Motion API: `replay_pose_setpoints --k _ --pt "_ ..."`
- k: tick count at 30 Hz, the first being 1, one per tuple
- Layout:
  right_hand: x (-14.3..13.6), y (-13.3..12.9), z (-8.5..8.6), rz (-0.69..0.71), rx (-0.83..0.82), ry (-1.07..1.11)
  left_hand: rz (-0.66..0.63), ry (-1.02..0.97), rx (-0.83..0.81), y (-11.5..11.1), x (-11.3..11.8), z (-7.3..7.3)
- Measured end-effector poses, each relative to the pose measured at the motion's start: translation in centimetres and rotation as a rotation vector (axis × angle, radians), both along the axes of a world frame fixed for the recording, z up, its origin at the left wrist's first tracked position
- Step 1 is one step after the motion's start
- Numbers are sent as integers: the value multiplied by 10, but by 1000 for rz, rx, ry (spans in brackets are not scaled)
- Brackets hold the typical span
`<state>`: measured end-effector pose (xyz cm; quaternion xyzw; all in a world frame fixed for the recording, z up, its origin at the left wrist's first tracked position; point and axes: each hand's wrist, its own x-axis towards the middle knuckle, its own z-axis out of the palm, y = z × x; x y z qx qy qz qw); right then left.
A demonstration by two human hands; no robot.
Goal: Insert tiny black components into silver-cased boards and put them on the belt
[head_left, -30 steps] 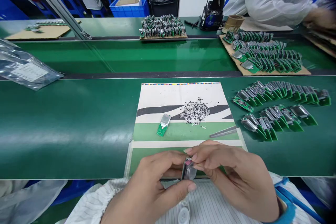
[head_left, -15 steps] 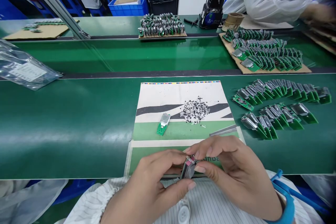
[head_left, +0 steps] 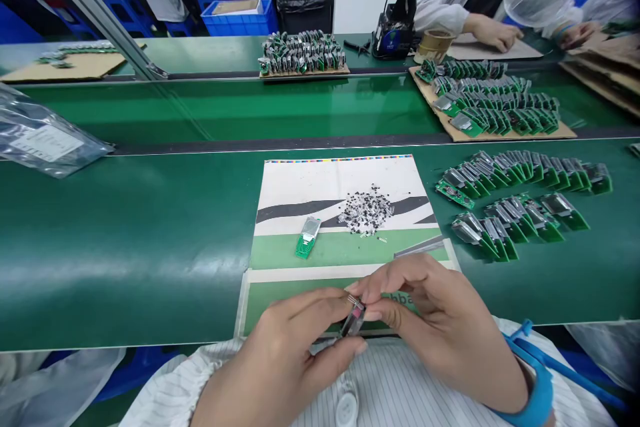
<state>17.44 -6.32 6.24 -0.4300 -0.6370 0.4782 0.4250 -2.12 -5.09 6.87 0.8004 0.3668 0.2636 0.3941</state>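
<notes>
Near the front edge of the table, my left hand grips a small circuit board with metal and pink parts, held tilted between thumb and fingers. My right hand pinches at the upper end of that same board; its fingertips hide part of it. Beyond my hands lies a printed sheet. On it are a green board with a silver module and a pile of tiny black and silver parts. A pair of metal tweezers seems to lie just past my right hand.
Rows of green boards stand to the right. Behind, a cardboard tray of boards and another loaded tray sit farther back. A plastic bag lies at left. Another person's hand rests at the back right.
The board between my hands has tilted slightly, and my right thumb and fingers have drawn closer together on its end. The view has shifted slightly. The other person's hands now show clearly.
</notes>
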Motion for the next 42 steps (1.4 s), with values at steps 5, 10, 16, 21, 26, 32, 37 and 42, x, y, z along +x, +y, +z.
replay_pose_setpoints --k 5,10,16,21,26,32,37,42 --pt "0 -1 -1 -1 -1 -8 2 21 58 -1 1 -2" --pt "2 2 -2 2 -2 23 11 2 115 1 4 -2" --pt "17 8 -16 144 13 26 41 -32 55 2 6 -6" --pt "20 7 -31 143 54 -25 25 -19 -163 5 5 -11" --pt "47 -1 -37 -79 47 -64 200 347 310 46 -2 -42" --pt "161 -6 -42 -906 139 -378 172 624 534 82 -4 -87" --pt "279 6 -54 -1315 73 -641 212 518 490 75 -7 -83" --pt "328 28 -66 -1151 -32 -774 279 344 300 62 -14 -72"
